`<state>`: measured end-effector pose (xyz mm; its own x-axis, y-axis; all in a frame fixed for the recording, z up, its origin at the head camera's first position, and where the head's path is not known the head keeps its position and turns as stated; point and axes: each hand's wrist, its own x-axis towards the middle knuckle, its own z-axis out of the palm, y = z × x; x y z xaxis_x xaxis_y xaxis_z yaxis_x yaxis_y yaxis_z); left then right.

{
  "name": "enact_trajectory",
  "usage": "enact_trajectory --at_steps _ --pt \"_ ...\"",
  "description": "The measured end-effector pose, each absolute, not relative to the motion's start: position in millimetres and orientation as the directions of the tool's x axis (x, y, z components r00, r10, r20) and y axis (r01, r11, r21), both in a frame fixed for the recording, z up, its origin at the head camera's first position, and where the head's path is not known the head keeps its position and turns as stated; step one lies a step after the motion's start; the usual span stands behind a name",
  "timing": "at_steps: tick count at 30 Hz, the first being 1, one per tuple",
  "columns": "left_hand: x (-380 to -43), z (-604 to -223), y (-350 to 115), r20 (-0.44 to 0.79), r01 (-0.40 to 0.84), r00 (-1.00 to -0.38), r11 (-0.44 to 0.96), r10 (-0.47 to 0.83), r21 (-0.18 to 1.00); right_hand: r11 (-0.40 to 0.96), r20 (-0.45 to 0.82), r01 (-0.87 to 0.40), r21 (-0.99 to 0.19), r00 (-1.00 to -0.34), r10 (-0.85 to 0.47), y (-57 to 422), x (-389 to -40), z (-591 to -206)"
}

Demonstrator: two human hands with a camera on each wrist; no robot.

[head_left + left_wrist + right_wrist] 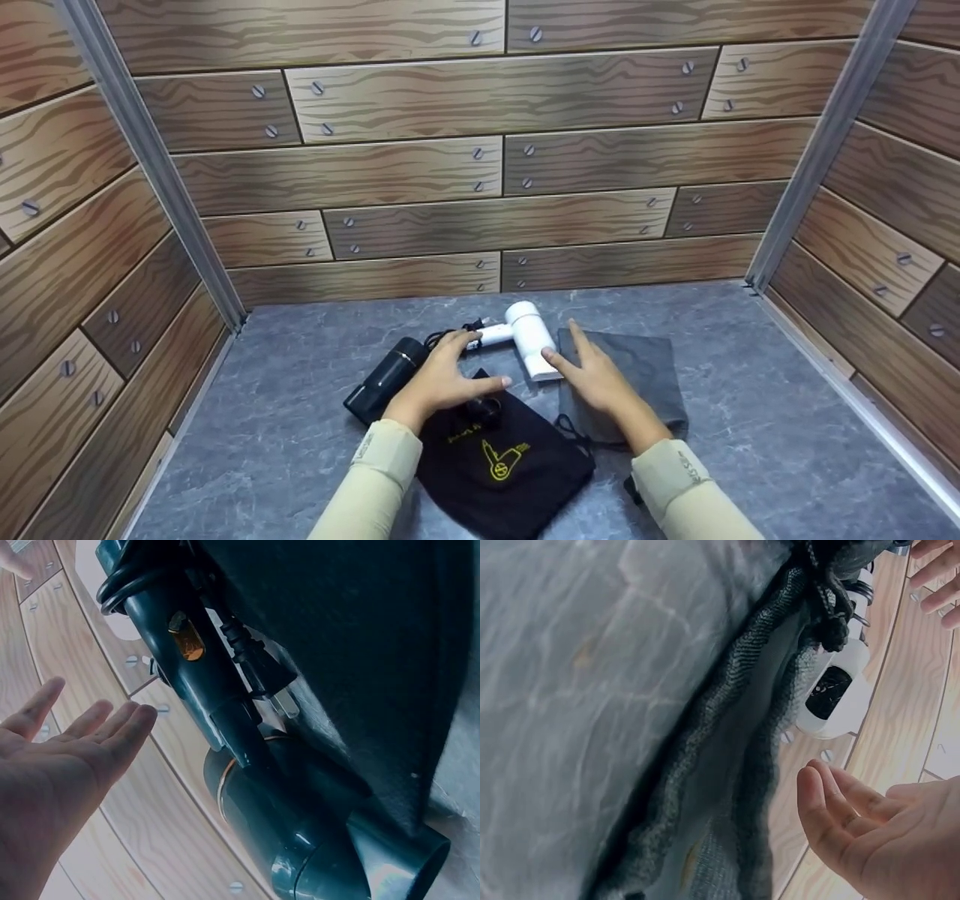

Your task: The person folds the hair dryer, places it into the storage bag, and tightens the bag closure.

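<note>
In the head view my left hand (442, 375) hovers with fingers spread between a dark hair dryer (390, 375) and a white hair dryer (529, 337). The left wrist view shows the dark dryer's handle (180, 652), its wound cord and its plug (262, 675), all apart from the hand (67, 765). My right hand (600, 379), also empty, is over a grey drawstring bag (652, 367). Its thumb overlaps the white dryer's lower end in view; the right wrist view shows a gap between hand and dryer. Below and between the hands lies a black drawstring bag (525, 472) with a yellow dryer print.
A grey marbled tabletop (262, 420) carries everything. Wood-patterned panels (502, 165) stand behind and at both sides, joined by metal corner posts (817, 142). A small dark object (634, 491) shows beside the right sleeve; its kind is unclear.
</note>
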<state>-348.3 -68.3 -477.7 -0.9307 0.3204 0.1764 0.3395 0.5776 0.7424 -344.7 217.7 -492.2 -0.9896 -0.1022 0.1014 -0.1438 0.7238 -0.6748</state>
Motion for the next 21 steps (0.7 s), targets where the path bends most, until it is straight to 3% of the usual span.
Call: enact_trajectory --at_steps 21 --pt "-375.1 -481.0 -58.6 0.178 0.3 -0.951 0.616 0.253 0.728 0.659 0.048 -0.061 -0.75 -0.998 -0.037 206.7 -351.9 -497.5"
